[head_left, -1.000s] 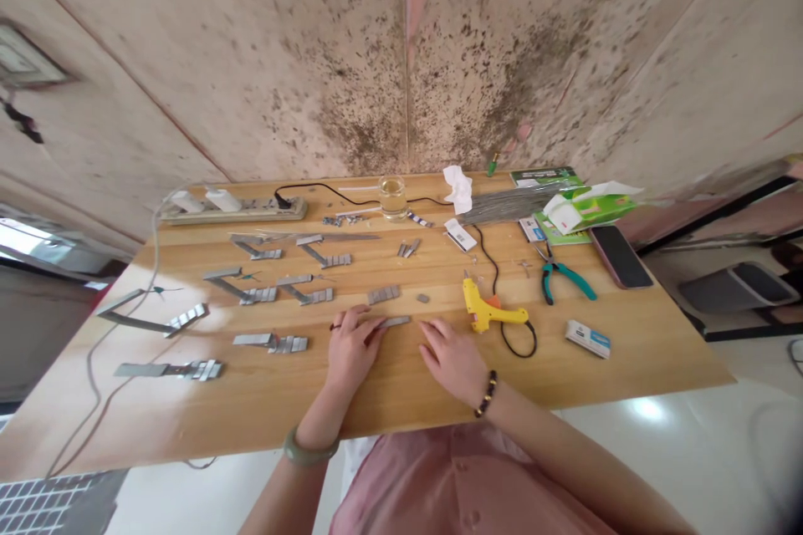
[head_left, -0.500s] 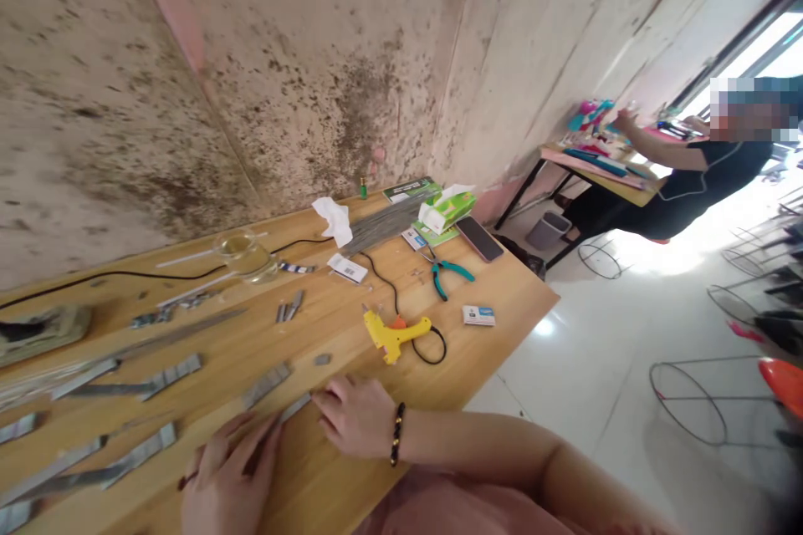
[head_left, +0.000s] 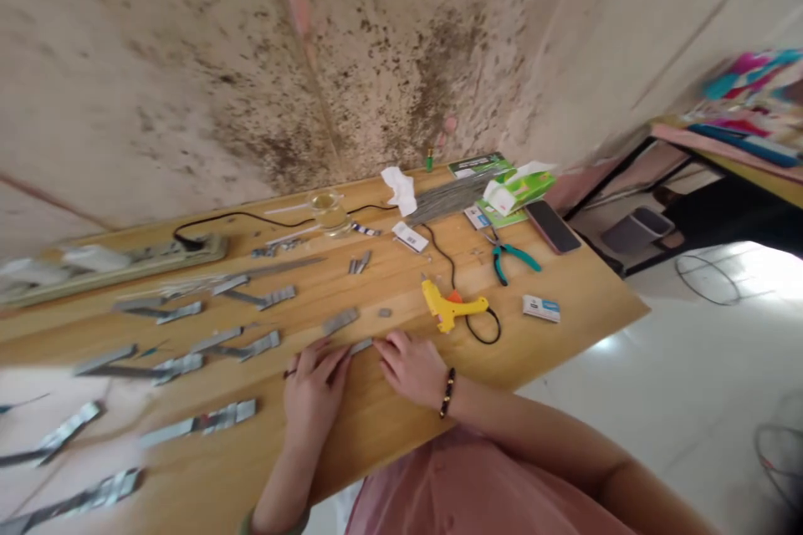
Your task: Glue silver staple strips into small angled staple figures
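A narrow grey strip (head_left: 360,346) lies low over the wooden table between my hands. My left hand (head_left: 314,389) is closed on its left end, fingers pressed together. At the other end, the fingertips of my right hand (head_left: 411,368) pinch the strip; a dark beaded bracelet circles that wrist. Just beyond my left fingers rests a flat grey piece (head_left: 340,321), with a small grey block (head_left: 385,313) to its right. A yellow glue gun (head_left: 448,305) lies on its side beyond my right hand.
Several folded grey strip pieces (head_left: 229,418) cover the left of the table. Toward the wall stand a power strip (head_left: 150,261) and a glass jar (head_left: 330,213). Teal-handled pliers (head_left: 511,257), a phone (head_left: 553,226), a tissue pack (head_left: 520,186) and a small box (head_left: 541,308) lie to the right.
The view has swung left, bringing the power strip and more grey pieces into sight and the person at the far table out of it. Both hands stay at the strip.
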`<state>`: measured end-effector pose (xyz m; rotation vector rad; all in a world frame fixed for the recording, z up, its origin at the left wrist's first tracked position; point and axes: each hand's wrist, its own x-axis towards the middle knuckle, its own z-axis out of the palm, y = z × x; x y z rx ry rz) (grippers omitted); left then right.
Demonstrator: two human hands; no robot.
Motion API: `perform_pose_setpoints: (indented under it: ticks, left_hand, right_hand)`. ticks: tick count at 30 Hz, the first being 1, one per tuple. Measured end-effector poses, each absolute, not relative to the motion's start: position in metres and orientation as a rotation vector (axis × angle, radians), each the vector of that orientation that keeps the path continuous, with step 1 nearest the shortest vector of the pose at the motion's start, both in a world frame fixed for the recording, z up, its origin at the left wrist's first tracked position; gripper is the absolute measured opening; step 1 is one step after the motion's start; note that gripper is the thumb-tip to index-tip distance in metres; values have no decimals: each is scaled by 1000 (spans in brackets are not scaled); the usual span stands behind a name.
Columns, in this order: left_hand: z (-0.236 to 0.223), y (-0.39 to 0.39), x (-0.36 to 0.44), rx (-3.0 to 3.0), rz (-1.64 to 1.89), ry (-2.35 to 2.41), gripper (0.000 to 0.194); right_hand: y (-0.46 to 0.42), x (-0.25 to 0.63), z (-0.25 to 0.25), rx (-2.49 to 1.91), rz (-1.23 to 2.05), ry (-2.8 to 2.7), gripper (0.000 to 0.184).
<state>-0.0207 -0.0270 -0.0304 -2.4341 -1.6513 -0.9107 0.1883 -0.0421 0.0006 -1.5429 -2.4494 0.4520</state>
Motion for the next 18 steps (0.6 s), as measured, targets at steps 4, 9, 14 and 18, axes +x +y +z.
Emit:
perform_pose_setpoints:
  ticks: [4, 9, 14, 18]
  left_hand:
    - [-25, -31, -19, -2478, -884, -1744, 22]
    - [-23, -32, -19, -2476, -937, -1787, 20]
    - [-26, -32, -19, -2476, -932, -1791, 19]
    - [-27, -32, -19, -2471, -947, -1787, 19]
  right_hand:
    - [-43, 187, 5, -1577, 506, -2456, 37]
    - [-43, 187, 8, -1594, 527, -2485, 37]
    - [-44, 187, 6, -1575, 495, -2488, 37]
    - [-44, 187, 5, -1583, 499, -2490, 37]
